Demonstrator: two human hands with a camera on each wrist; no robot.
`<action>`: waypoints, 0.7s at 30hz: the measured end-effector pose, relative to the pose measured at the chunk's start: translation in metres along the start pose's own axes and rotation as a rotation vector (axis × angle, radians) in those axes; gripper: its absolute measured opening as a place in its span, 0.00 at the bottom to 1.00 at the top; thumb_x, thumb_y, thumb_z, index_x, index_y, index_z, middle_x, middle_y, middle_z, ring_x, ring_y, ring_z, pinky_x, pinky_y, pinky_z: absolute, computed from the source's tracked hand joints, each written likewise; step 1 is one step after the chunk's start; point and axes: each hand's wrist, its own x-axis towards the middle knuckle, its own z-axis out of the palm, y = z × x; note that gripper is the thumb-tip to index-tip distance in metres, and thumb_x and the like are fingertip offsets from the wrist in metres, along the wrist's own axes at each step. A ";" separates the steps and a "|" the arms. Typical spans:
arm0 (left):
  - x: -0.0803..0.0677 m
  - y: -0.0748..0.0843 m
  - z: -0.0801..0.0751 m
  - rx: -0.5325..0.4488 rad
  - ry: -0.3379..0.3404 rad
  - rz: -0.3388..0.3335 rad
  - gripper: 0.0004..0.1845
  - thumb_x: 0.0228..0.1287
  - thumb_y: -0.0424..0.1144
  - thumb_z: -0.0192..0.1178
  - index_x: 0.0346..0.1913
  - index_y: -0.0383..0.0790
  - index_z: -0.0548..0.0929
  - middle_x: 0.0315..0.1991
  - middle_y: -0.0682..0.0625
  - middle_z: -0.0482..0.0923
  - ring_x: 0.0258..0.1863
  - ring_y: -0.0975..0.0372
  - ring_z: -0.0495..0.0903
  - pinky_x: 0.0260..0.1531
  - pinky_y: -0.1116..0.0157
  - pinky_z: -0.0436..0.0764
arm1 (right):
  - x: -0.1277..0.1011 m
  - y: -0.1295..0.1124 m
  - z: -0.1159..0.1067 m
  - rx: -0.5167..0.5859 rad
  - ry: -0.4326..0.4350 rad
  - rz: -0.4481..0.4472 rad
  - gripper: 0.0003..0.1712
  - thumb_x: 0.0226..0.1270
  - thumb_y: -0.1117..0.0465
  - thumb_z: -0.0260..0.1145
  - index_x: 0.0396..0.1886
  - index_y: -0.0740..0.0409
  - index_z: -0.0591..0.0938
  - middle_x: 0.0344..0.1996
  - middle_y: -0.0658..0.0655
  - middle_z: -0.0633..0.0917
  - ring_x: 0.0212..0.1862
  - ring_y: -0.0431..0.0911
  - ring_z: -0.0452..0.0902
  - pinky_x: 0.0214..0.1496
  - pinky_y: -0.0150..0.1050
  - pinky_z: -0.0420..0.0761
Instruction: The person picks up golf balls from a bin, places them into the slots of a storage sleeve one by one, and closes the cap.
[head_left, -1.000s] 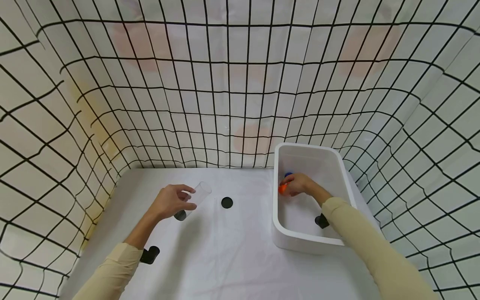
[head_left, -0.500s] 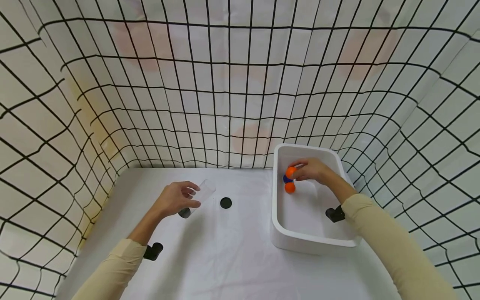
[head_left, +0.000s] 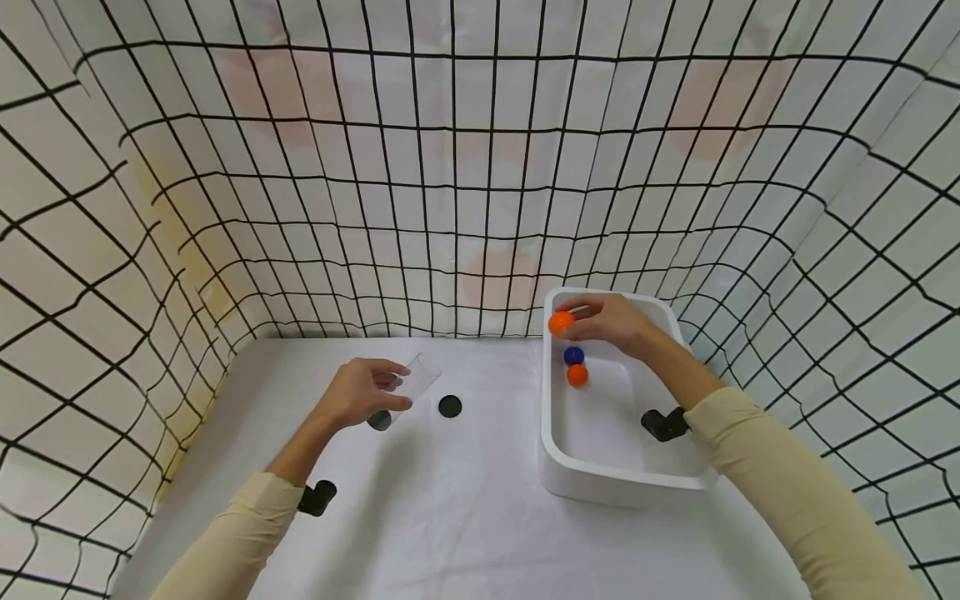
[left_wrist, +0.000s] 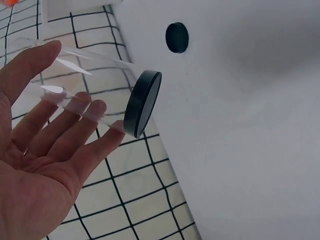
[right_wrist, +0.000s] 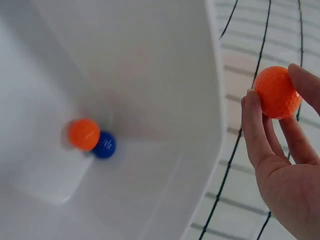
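Head view: your right hand [head_left: 611, 321] pinches an orange ball [head_left: 561, 323], and your left hand [head_left: 366, 392] holds a clear tube [head_left: 418, 379].
Your right fingertips and thumb are closed on this ball, which appears over the rim of the white bin [head_left: 622, 481] at its 10 o'clock; inside, a blue ball [head_left: 573, 356] touches a second orange ball [head_left: 577, 376] at its 6 o'clock. Your left fingers are curved around the tube, which is tilted, its mouth toward 1 o'clock, its black end [left_wrist: 142, 104] toward 7; a black disc [head_left: 450, 406] lies near, at the tube's 4 o'clock.
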 end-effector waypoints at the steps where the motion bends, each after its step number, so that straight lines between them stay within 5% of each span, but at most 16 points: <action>1: 0.000 0.002 0.001 0.000 0.000 0.002 0.25 0.52 0.43 0.77 0.55 0.42 0.87 0.51 0.39 0.87 0.53 0.50 0.86 0.43 0.57 0.85 | -0.001 -0.004 0.003 0.003 -0.003 -0.009 0.30 0.61 0.58 0.74 0.64 0.53 0.80 0.65 0.63 0.78 0.60 0.56 0.80 0.67 0.53 0.77; 21: 0.012 0.056 0.029 -0.031 -0.046 0.089 0.21 0.51 0.42 0.78 0.50 0.47 0.89 0.47 0.46 0.89 0.52 0.54 0.86 0.50 0.55 0.85 | -0.011 -0.050 0.069 -0.033 -0.118 -0.126 0.24 0.57 0.53 0.77 0.55 0.44 0.86 0.55 0.54 0.86 0.54 0.51 0.83 0.64 0.54 0.75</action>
